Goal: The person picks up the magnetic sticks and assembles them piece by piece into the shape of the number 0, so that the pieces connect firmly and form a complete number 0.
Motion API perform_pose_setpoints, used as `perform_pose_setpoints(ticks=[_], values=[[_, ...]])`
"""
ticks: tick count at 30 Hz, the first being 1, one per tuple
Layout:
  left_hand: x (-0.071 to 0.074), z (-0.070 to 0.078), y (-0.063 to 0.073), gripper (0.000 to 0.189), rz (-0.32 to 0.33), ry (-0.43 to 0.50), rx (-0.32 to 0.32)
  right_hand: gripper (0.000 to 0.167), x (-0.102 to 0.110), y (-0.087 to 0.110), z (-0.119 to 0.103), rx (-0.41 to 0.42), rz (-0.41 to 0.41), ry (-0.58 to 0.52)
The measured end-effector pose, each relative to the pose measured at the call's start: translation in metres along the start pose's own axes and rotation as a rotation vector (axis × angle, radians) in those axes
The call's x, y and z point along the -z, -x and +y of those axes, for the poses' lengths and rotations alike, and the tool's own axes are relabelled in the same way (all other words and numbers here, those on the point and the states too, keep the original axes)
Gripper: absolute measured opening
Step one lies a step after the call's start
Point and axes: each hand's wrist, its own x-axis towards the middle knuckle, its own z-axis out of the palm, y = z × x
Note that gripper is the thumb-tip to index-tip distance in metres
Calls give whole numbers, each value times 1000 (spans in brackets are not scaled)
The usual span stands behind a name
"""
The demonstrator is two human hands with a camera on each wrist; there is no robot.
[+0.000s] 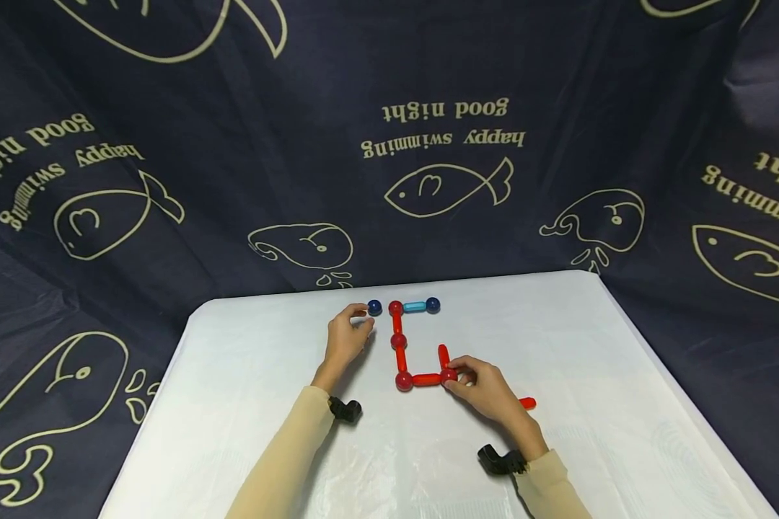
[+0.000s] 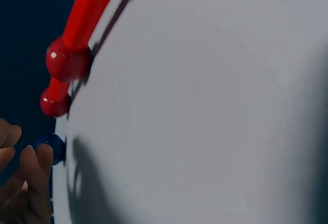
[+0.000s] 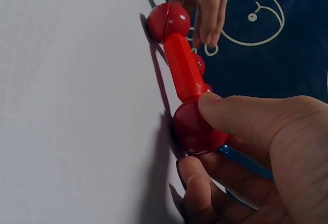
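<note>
My right hand (image 1: pixel 487 389) pinches a red ball (image 1: pixel 449 376) between thumb and fingers at the near right corner of a stick-and-ball shape. From that ball a red rod (image 1: pixel 426 380) runs left to another red ball (image 1: pixel 404 381), and a second red rod (image 1: pixel 443 355) points away from me with a free end. At the far left, my left hand (image 1: pixel 347 339) has a fingertip right at a dark blue ball (image 1: pixel 374 308), its thumb held apart. In the left wrist view the fingers partly cover this blue ball (image 2: pixel 56 149).
Red rods and balls (image 1: pixel 398 341) form the shape's left side. At its far end, a light blue rod (image 1: pixel 415 307) joins a dark blue ball (image 1: pixel 433 305). A loose red rod (image 1: pixel 528 403) lies partly behind the right wrist. Dark printed cloth hangs behind the white table (image 1: pixel 597 346).
</note>
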Motion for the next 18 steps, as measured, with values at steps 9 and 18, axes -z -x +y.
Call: perform_pose_setpoints(ticks=[9,18], values=[[-11,-10,-24,37,36,-52,9,29,0,-1,1,-7,5,2],[-16,-12,-38,36,-2,-206,11,29,0,1,0,-2,0,-6]])
